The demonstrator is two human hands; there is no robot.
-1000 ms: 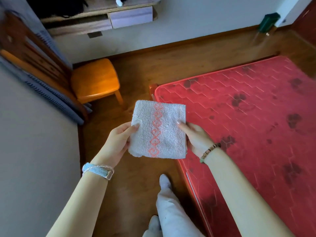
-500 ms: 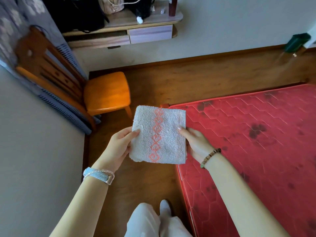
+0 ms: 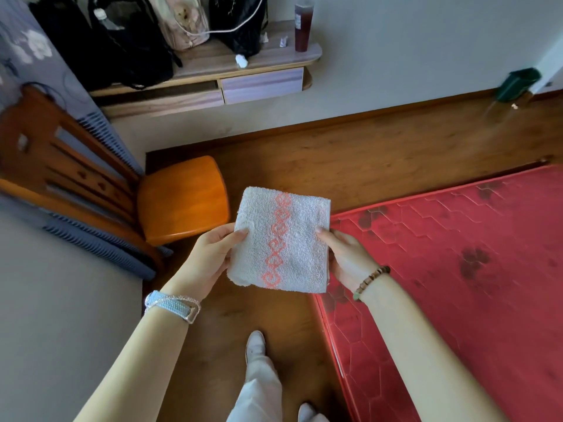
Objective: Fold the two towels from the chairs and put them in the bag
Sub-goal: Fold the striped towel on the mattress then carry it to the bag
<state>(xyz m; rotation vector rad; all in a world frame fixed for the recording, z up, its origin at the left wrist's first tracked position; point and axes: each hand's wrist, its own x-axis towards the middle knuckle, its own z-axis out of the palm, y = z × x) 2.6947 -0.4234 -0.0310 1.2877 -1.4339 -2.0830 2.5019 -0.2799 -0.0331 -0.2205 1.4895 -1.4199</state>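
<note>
A folded white towel [image 3: 301,239] with an orange chain pattern down its middle hangs in the air in front of me. My left hand [image 3: 210,257] grips its left edge and my right hand [image 3: 347,257] grips its right edge. A wooden chair [image 3: 182,199] with an orange seat stands to the left, nothing on the seat. Several bags stand on the wall shelf [image 3: 274,59] at the top: black ones [image 3: 122,44] and a beige one [image 3: 185,22]. No second towel shows.
A red mattress [image 3: 457,269] lies on the wooden floor to the right, its corner just under the towel. A dark red bottle [image 3: 303,25] stands on the shelf. A green bin [image 3: 518,83] sits by the far wall. My legs and shoes are below.
My view has tilted up and shifted toward the shelf, bringing the bags and bottle into sight. The towel stays held between both hands in the same grip.
</note>
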